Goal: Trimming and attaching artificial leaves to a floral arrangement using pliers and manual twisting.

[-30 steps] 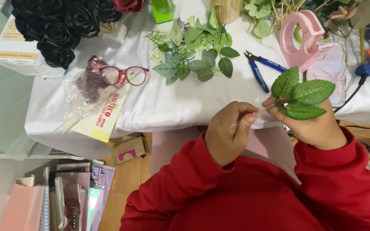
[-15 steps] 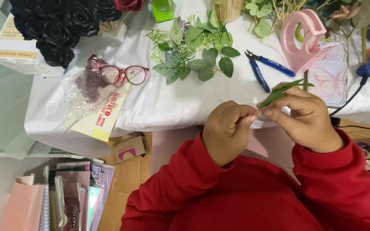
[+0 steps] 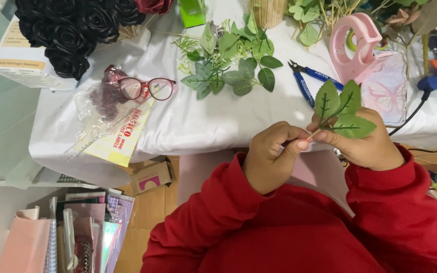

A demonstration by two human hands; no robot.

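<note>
The right hand [image 3: 370,144] is holding a green artificial three-leaf sprig [image 3: 340,111] upright, its fingers closing around the base of the leaves, above the near edge of the white-covered surface [image 3: 218,126]. The left hand [image 3: 271,156] is pinching the sprig's thin pale stem end between thumb and forefinger (the tip is barely showing past the fingers). Both red sleeves [image 3: 299,232] are meeting below. On the surface, blue-handled pliers [image 3: 309,81] are lying just beyond the leaves, beside a pink tape dispenser [image 3: 362,48]; red-framed glasses [image 3: 145,88] are resting well apart to the left.
</note>
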